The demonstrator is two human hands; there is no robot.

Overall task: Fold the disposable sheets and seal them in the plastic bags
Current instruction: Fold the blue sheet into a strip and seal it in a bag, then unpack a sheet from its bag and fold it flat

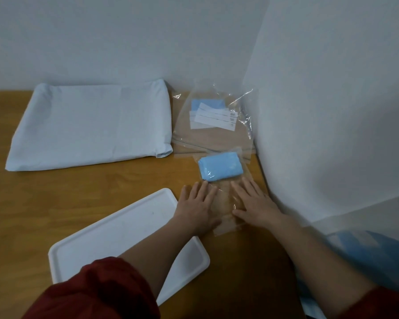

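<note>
The folded blue sheet sits inside a clear plastic bag on the wooden surface, just beyond the fingers. The left hand and right hand press flat on the bag's near half, fingers straight and spread (gripping nothing). The bag's edges are hard to trace.
</note>
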